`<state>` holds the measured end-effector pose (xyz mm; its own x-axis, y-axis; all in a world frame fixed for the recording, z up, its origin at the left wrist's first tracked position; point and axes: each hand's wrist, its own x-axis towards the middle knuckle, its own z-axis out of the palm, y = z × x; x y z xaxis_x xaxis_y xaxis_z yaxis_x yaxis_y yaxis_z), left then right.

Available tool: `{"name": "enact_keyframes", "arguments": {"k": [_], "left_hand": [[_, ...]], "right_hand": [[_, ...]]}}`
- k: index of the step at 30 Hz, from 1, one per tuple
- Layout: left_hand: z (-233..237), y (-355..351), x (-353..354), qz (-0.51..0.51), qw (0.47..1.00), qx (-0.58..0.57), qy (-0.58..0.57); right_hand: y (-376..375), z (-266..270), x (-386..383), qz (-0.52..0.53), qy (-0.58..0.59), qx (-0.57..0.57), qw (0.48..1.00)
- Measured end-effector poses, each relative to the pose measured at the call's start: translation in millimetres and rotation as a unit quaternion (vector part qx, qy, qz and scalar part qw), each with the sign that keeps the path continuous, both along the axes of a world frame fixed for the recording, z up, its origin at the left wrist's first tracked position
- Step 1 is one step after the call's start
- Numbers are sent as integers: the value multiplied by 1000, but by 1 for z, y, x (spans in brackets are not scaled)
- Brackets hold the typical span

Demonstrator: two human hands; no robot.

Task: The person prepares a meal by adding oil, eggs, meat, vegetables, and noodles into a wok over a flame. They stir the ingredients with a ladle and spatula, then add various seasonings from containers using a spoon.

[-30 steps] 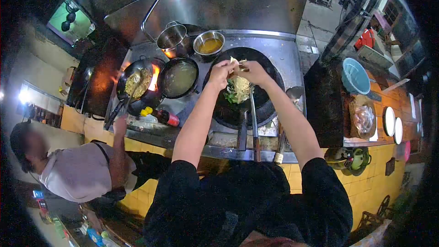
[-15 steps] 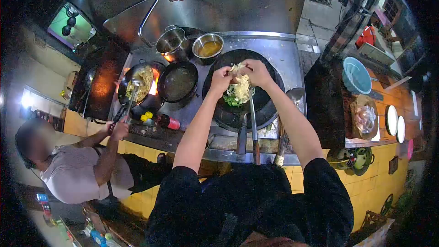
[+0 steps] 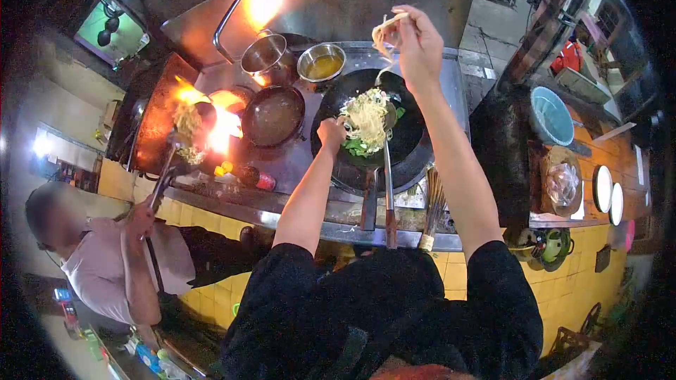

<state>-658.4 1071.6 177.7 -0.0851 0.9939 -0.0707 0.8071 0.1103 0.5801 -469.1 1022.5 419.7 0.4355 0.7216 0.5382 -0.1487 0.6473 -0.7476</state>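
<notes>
My right hand point(image 3: 421, 46) is raised above the far side of the wok, a few strands of noodles point(image 3: 382, 34) pinched in its fingers and dangling. My left hand point(image 3: 331, 132) is low at the left of the wok point(image 3: 412, 158), closed, its fingertips against the noodle heap; what lies inside the fingers is mostly hidden. That heap of pale noodles point(image 3: 366, 116) rests over chopped greens point(image 3: 360, 148) in the wok. A long-handled metal ladle point(image 3: 389, 183) leans across it, its bowl beside the noodles. The wok's black handle point(image 3: 369, 204) points towards me.
At left a co-worker point(image 3: 130, 260) tosses food in a flaming pan point(image 3: 204, 116). Between us are a dark pan point(image 3: 274, 116), a steel pot point(image 3: 266, 56) and a bowl of yellow liquid point(image 3: 322, 63). A bamboo brush point(image 3: 431, 218) lies at right; a blue basin point(image 3: 551, 116) stands farther off.
My hands have parted: the right rose up and away with noodles, the left dropped to the heap's left side. The noodle heap in the wok is larger. Flames flared in the co-worker's pan.
</notes>
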Motion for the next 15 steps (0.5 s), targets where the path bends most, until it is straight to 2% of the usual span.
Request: {"name": "enact_keyframes", "arguments": {"k": [2,3,4,5,6,7,8,9,10,11,13,15], "left_hand": [[-17,0,-4,-11,1000,8,-17],[-28,2,-5,-33,965,-33,-256],[-34,2,-6,-54,873,-72,-479],[-20,-2,-3,-56,849,-104,-515],[-4,-4,1,-54,849,-105,-515],[7,-1,5,-25,818,-127,-560],[19,-4,8,5,784,-149,-603],[43,-14,16,-9,851,-113,-513],[54,-19,17,-9,851,-113,-513],[64,-20,17,-29,877,-102,-469],[85,-15,21,-51,908,-60,-411],[91,-2,21,-86,904,-44,-416]], "right_hand": [[-4,17,-2,-16,9,-1,1000],[-2,18,0,10,25,13,1000],[0,19,0,37,41,26,998],[1,11,-1,22,33,-5,999],[7,-7,-1,23,34,-7,999],[15,-37,0,-74,-85,2,994],[24,-75,2,-169,-202,10,965],[37,-138,6,-141,-350,-18,926],[45,-181,10,-111,-487,-44,865],[12,-189,3,-159,-594,-135,777],[-8,-195,-2,-213,-678,-218,668],[10,-209,9,-79,-577,-254,772]]}}
